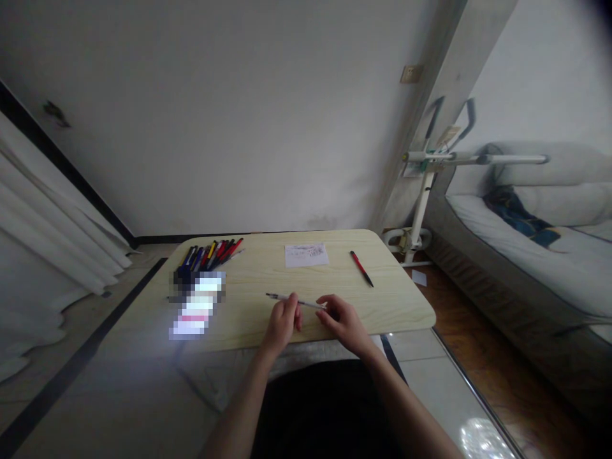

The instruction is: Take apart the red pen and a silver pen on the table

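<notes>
Your L hand [282,319] is clamped on a white pen [308,303], thumb & fingers pinching it approx. mid-barrel. The pen's held roughly level over the near part of the surface [258,274], dark end pointing L, other end toward your R hand [342,319]. Your R thumb & fingers curl about that R end; can't tell if they're shut tight on it or only lightly at it.

Beyond your hands, near the far edge, you've got a white paper [306,255] w/ dark marks, too small to read. To the R of it, a red & black pen [362,268] lies at a slant, well apart from your R hand. Over on the far L there's a bunch of pens [210,254] side by side, incl. red, yellow, blue & black ones. Just nearer you, a bright pixelated patch [198,306]; can't tell what's under it.

In the bkgd: plain wall [248,127], white curtain [43,255] on the L, white exercise frame [421,204] on the R.
</notes>
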The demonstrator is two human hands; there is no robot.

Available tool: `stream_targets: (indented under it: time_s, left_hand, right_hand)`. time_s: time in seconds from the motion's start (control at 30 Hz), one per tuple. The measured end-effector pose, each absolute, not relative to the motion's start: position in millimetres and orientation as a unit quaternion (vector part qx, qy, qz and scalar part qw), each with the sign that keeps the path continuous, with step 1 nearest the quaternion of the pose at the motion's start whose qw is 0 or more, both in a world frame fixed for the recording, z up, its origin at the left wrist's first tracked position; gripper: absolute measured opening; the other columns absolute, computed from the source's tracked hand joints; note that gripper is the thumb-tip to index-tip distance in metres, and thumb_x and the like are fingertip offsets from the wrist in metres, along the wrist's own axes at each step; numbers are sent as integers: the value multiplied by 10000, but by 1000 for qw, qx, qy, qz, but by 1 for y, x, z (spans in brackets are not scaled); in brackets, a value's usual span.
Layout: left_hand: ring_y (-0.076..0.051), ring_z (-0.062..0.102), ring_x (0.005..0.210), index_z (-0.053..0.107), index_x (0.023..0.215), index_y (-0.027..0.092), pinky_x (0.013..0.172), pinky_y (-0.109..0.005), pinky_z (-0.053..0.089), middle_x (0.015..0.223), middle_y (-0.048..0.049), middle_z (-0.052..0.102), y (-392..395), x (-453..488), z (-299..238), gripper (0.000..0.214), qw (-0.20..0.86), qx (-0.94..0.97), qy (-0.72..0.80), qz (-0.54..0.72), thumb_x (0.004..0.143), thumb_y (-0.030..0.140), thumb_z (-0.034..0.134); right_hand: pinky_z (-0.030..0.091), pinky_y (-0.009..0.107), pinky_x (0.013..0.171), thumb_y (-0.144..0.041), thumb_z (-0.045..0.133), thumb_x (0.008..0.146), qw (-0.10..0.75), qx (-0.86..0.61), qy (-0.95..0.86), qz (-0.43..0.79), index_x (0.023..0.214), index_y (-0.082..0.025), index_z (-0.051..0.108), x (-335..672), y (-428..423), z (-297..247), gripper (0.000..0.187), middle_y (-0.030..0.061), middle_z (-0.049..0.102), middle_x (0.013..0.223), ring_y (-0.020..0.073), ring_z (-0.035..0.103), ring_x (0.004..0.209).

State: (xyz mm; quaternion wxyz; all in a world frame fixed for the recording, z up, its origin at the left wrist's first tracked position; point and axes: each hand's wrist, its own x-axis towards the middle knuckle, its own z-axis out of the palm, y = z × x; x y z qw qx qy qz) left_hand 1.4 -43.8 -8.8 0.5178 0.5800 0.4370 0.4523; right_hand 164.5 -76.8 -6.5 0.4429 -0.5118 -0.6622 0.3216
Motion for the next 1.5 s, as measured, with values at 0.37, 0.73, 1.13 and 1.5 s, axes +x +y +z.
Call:
stream_targets:
  time_s: [0.37,0.73,1.13,1.5]
  left_hand:
    - [-104,434,375,396,483,190,490,-233,356,350,25,448,-45,1,-5,493,509,588,440,448,842,519,313]
    - [-104,442,371,419,485,187,467,-230,358,356,17,456,-46,1,-3,505,508,584,451,444,824,550,322]
    - [-100,440,371,443,489,177,460,-228,360,362,21,452,-45,2,-4,507,514,579,449,446,821,545,339]
    - [-103,438,381,447,480,179,470,-227,357,367,15,456,-45,1,-4,512,508,589,450,439,828,535,331]
  right_hand:
    - [382,220,571,-340,375,893,428,-514,-675,311,728,-162,580,162,-78,-1,318,-2,557,600,120,531,583]
    - [393,230,567,-363,437,858,437,-517,-670,304,781,-171,588,163,-79,-2,256,6,574,624,132,528,590]
    - [367,222,509,-374,510,807,451,-519,-650,324,832,-159,586,163,-78,-5,230,-9,533,592,117,471,536]
    - [363,213,511,-318,562,767,461,-519,-647,315,905,-181,552,162,-77,-5,195,-31,504,606,113,471,554]
